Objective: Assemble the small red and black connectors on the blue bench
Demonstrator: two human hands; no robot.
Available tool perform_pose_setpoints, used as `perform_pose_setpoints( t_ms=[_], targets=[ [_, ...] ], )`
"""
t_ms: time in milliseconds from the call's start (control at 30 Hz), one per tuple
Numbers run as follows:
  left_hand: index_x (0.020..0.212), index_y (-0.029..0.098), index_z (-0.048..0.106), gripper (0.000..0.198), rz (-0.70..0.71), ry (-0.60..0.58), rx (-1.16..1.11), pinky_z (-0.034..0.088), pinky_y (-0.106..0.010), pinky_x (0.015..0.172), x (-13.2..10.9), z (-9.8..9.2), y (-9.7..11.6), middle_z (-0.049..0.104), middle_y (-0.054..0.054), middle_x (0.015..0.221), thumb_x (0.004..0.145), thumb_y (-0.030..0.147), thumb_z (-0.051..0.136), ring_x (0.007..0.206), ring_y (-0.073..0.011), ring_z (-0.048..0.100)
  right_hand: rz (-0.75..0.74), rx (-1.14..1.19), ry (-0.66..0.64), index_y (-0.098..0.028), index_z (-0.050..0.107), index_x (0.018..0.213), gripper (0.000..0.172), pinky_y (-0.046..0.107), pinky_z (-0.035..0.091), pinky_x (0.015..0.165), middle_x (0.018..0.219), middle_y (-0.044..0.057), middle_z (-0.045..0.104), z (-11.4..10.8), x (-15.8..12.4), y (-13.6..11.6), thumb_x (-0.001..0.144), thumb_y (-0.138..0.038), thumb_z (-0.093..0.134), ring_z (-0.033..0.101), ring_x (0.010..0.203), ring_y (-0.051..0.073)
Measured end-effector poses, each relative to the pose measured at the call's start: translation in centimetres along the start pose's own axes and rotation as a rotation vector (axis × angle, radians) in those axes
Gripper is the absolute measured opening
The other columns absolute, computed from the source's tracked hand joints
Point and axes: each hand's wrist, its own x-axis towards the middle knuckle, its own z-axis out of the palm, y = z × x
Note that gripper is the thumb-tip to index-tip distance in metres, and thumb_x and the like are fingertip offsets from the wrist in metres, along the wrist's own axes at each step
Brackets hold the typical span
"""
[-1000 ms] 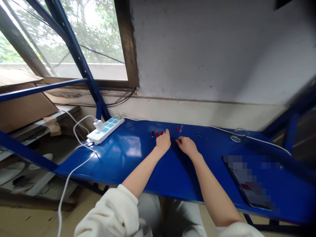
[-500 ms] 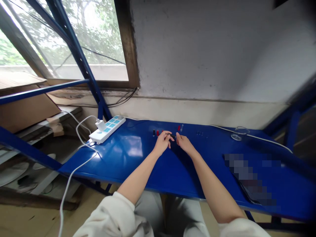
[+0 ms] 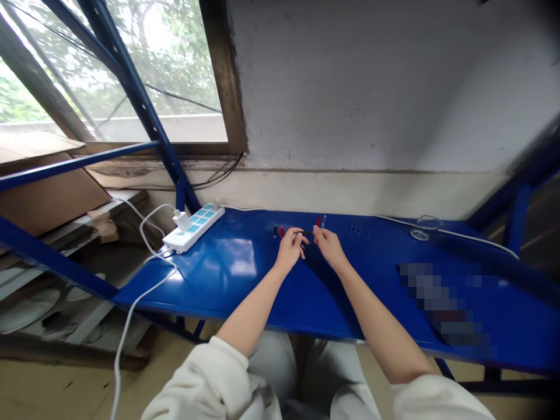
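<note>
Both my hands are raised just above a blue metal table (image 3: 236,274). My left hand (image 3: 290,247) and my right hand (image 3: 329,245) each pinch one end of a thin dark rod-like piece (image 3: 306,233) stretched between them. Just behind my left hand stand small black and red plugs (image 3: 278,230) on the table. A red plug and a clear one (image 3: 320,221) stand behind my right hand. What the dark piece is I cannot make out.
A white power strip (image 3: 195,228) with a plugged charger and white cable lies at the table's left. A clear round dish (image 3: 420,234) and a white wire sit at the right rear. A dark flat device (image 3: 441,303) lies on the right. Window and blue frame bars stand left.
My hands lifted off the table and came together. They now hold the thin dark piece between them, higher and slightly further from me than before.
</note>
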Motion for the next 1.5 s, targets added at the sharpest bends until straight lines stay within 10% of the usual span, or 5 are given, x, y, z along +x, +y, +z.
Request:
perform_pose_setpoints(
  t_ms=[533, 1133, 1500],
  targets=[
    [0.067, 0.017, 0.042, 0.042, -0.036, 0.099, 0.121, 0.035, -0.018, 0.039, -0.4, 0.0, 0.6, 0.049, 0.004, 0.044, 0.084, 0.053, 0.029, 0.033, -0.0064, 0.043, -0.104, -0.118, -0.052, -0.019, 0.042, 0.059, 0.044, 0.023, 0.033, 0.054, 0.054, -0.001, 0.046, -0.4, -0.5, -1.1, 0.083, -0.053, 0.029, 0.042, 0.052, 0.011],
    [0.077, 0.017, 0.043, 0.035, 0.004, 0.202, 0.124, 0.03, -0.016, 0.034, -0.2, -0.2, 1.2, 0.05, 0.005, 0.052, 0.083, 0.05, 0.034, 0.031, -0.0042, 0.041, -0.08, 0.081, -0.238, -0.019, 0.04, 0.1, 0.034, 0.023, 0.039, 0.05, 0.08, 0.001, 0.054, -0.2, 0.3, 0.6, 0.081, -0.047, 0.038, 0.046, 0.049, 0.007],
    [0.08, 0.016, 0.045, 0.034, 0.032, 0.254, 0.15, 0.031, -0.016, 0.035, -0.2, -0.3, 0.9, 0.05, 0.005, 0.053, 0.084, 0.048, 0.034, 0.032, -0.0035, 0.04, -0.134, -0.135, -0.191, -0.019, 0.05, 0.072, 0.03, 0.023, 0.037, 0.056, 0.058, -0.002, 0.052, -0.5, 0.0, -0.2, 0.083, -0.043, 0.036, 0.047, 0.052, 0.011]
  ],
)
